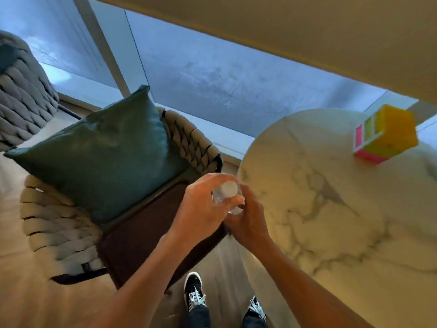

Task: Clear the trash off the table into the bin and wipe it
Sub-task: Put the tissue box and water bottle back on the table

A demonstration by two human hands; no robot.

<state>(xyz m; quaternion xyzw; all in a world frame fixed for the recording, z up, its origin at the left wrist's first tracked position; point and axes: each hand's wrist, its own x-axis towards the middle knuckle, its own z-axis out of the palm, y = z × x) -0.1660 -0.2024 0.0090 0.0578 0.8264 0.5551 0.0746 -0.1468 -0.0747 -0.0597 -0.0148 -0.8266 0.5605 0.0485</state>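
Observation:
A clear plastic bottle (226, 192) with a white cap sits between both hands, just off the left edge of the round marble table (331, 209). My left hand (201, 209) curls over its top part, thumb across the bottle. My right hand (248, 221) grips it from below and the right. The lower part of the bottle is hidden by the fingers. No bin is in view.
A neon stack of sticky notes (385, 136) stands at the table's far right. To the left is a woven armchair (59, 228) with a teal cushion (101, 150) and a dark seat pad (146, 237). A glass window wall runs behind. My shoes (194, 292) are on the wooden floor.

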